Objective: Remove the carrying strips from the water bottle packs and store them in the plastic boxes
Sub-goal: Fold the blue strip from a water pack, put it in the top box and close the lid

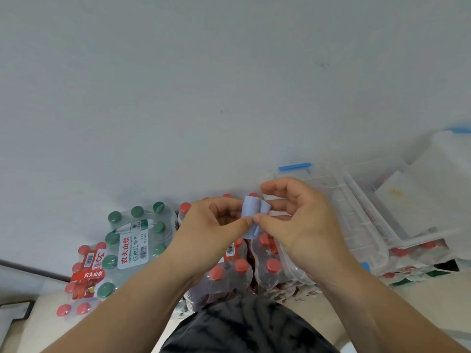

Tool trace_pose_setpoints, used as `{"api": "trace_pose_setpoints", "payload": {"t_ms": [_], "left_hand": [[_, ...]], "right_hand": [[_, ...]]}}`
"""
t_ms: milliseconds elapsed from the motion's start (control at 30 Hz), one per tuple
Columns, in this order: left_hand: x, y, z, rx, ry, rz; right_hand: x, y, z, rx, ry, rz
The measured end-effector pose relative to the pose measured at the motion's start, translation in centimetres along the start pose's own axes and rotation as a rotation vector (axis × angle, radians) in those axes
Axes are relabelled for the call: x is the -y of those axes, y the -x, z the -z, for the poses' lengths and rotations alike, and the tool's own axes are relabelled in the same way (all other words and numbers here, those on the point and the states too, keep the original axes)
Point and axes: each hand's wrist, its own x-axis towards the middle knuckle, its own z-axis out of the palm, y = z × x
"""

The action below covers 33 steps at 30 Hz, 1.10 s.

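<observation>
Your left hand (214,221) and right hand (299,220) pinch the folded carrying strip (251,212); storing seems next: drop it in the plastic box (353,216) just right of it.

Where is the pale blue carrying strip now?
Head view, centre: the pale blue carrying strip is pinched between left hand and right hand, above red-capped bottle packs, left of the clear plastic box.

Green-capped pack label (132,248) reads 农夫山泉 (饮用纯净水 beside).
</observation>
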Motion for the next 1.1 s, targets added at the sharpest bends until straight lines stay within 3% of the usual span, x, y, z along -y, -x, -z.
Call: {"api": "trace_pose_setpoints", "payload": {"t_ms": [367, 567, 833, 1100], "left_hand": [[0.1, 0.3, 3.1, 0.095, 0.399, 0.073], [1.2, 0.2, 5.2, 0.07, 0.313, 0.063], [1.4, 0.1, 4.9, 0.194, 0.129, -0.02], [1.0, -0.5, 2.9, 0.34, 0.148, -0.053]], "right_hand": [[1.9, 2.0, -3.5, -0.064, -0.089, 0.062], [2.0, 2.8, -5.6, -0.106, -0.147, 0.049], [1.9, 3.0, -4.4, -0.139, -0.202, -0.192], [1.5, 4.3, -2.8, -0.3, -0.202, -0.116]]}}
